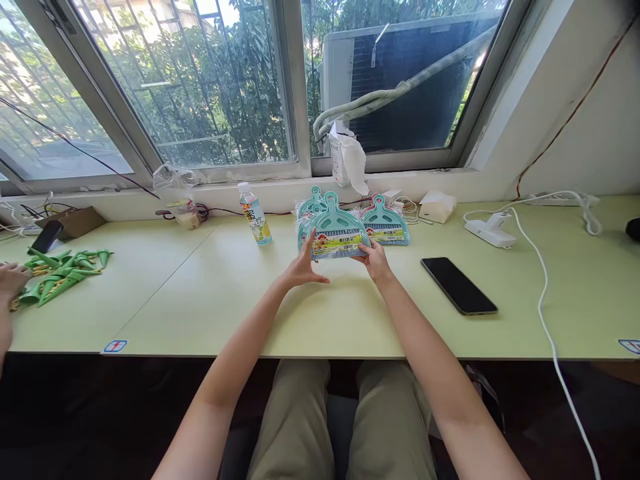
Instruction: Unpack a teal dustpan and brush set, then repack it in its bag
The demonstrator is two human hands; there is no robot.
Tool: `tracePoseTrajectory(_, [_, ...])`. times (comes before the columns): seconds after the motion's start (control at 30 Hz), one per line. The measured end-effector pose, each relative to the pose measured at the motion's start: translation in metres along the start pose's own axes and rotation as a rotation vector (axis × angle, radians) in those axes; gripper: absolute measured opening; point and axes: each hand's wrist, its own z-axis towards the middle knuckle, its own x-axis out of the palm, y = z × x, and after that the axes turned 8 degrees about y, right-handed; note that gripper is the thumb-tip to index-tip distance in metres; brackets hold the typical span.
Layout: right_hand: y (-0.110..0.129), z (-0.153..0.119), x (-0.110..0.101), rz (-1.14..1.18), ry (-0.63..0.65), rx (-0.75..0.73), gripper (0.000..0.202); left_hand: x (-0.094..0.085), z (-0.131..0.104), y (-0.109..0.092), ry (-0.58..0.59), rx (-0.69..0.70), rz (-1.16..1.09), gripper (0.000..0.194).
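Observation:
A mint-green mini dustpan and brush set [336, 227] in clear wrapping, with a yellow label, is raised over the table in front of me. My right hand [374, 259] grips its lower right corner between thumb and fingers. At its lower left edge is my left hand [303, 265], thumb stretched away from the fingers; the fingertips reach the package's side, and whether they touch it I cannot tell. Behind it, partly hidden, stands a second wrapped dustpan set [315, 199]. Another dustpan set [384, 221] with a red-edged handle hole is to the right.
A black phone [459, 285] lies at right, near a white charger with cable [491, 231]. A drink bottle [255, 215] and a cup in a plastic bag [184, 212] stand at left. Another person's hand [12, 280] rests by green folded pieces [65, 275]. Tissues [346, 159] sit by the window.

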Motion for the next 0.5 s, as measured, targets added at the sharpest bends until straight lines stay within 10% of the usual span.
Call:
tracePoseTrajectory(0.27, [0.002, 0.001, 0.0, 0.06, 0.02, -0.029, 0.027, 0.004, 0.006, 0.011, -0.169, 0.093, 0.248, 0.038])
tracePoseTrajectory(0.37, [0.001, 0.0, 0.002, -0.003, 0.056, -0.049, 0.029, 0.01, 0.007, 0.011, -0.304, 0.111, 0.11, 0.046])
tracePoseTrajectory(0.5, [0.002, -0.001, 0.001, -0.085, 0.075, -0.074, 0.036, 0.015, 0.012, 0.013, -0.459, 0.031, -0.143, 0.102])
